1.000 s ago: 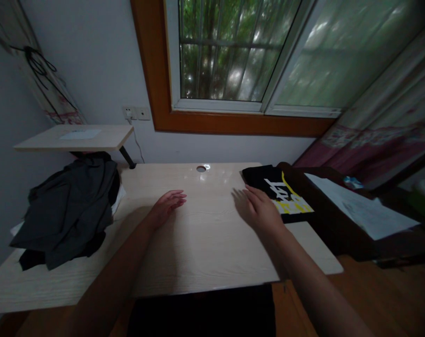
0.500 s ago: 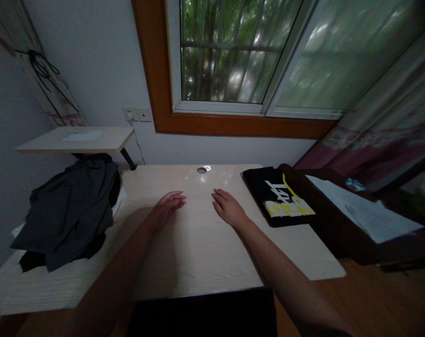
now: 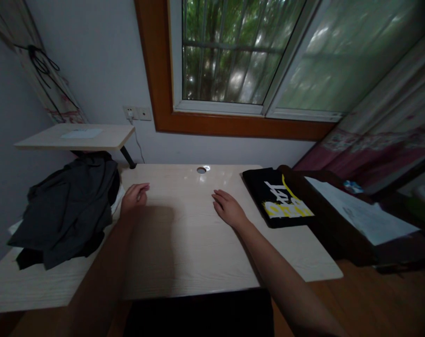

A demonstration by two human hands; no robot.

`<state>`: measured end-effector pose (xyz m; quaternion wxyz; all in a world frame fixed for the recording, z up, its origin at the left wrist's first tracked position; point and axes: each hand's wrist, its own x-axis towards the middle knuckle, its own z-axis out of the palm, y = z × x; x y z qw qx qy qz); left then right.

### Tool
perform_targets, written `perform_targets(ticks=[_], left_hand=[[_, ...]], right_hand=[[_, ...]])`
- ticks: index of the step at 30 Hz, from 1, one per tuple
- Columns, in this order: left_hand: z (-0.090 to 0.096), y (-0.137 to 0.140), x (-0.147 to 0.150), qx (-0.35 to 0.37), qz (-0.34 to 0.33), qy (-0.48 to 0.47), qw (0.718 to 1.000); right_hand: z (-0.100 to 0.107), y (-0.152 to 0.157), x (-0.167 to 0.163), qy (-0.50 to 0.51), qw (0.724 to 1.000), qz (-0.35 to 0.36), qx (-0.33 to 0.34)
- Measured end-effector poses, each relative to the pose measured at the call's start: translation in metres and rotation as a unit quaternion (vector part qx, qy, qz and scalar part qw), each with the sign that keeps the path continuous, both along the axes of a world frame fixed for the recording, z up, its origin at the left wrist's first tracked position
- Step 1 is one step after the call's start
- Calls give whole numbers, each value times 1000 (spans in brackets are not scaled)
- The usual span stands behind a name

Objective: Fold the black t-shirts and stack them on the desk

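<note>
My left hand (image 3: 133, 200) is raised over the left part of the pale wooden desk (image 3: 198, 243), beside a heap of dark grey and black clothes (image 3: 68, 206). Its fingers point forward, a little bent, and nothing is in them; a gap separates it from the heap. My right hand (image 3: 229, 208) rests on the desk, palm down with fingers stretched out, holding nothing. To the right of it lies a folded black garment with white and yellow print (image 3: 280, 199), which it does not touch.
A small raised shelf (image 3: 114, 135) with a paper on it stands over the back of the heap. The desktop has a round cable hole (image 3: 201, 170) near the wall. Beyond the right edge, a dark brown piece of furniture (image 3: 338, 224) holds a large white sheet (image 3: 363, 213).
My left hand has moved left, from the middle of the desk toward the heap of clothes. My right hand has stayed in place. The view has shifted slightly.
</note>
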<state>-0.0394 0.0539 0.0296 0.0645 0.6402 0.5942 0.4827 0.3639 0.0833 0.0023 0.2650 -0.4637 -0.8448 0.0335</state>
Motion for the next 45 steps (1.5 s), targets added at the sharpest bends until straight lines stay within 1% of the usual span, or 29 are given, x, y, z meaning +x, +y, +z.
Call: perform_targets(ticks=[3, 5, 8, 12, 14, 16, 18, 20, 21, 23, 25, 28, 32, 35, 40, 43, 45], left_hand=[[10, -6, -17, 42, 75, 73, 994], [17, -11, -20, 62, 112, 97, 987], [30, -19, -19, 79, 143, 109, 981], [54, -34, -25, 91, 188, 147, 967], [64, -44, -37, 87, 226, 179, 954], [72, -54, -56, 72, 268, 210, 937], [73, -62, -78, 51, 323, 227, 917], [70, -68, -101, 15, 370, 225, 901], [68, -70, -112, -14, 370, 219, 903], [63, -72, -129, -51, 361, 185, 913], [59, -73, -139, -63, 357, 156, 919], [59, -74, -143, -62, 363, 146, 918], [65, -75, -135, -100, 348, 165, 917], [68, -76, -123, -93, 338, 195, 916], [67, -76, -88, -34, 273, 210, 938], [59, -69, -56, -22, 195, 218, 956], [49, -64, -29, -22, 117, 183, 976]], right_hand=[[-1, 0, 1, 4, 1000, 4, -2], [-1, 1, 1, 6, 1000, 7, -1], [-3, 1, 2, 7, 1000, 9, 1], [-4, 2, 3, 14, 1000, 12, 7], [-4, 3, 3, 17, 1000, 17, 8], [-5, 3, 3, 17, 1000, 21, 6], [-5, 4, 4, 15, 1000, 21, 6], [-6, 4, 4, 17, 1000, 18, 8], [-7, 4, 4, 20, 1000, 19, 8], [-7, 4, 4, 26, 999, 21, 8], [-8, 4, 4, 28, 999, 23, 8], [-7, 4, 5, 26, 999, 22, 8], [-7, 4, 5, 33, 999, 25, 9], [-8, 5, 5, 39, 999, 26, 8], [-9, 6, 5, 35, 999, 26, 7], [-8, 6, 5, 37, 999, 25, 4], [-8, 5, 5, 41, 999, 26, 2]])
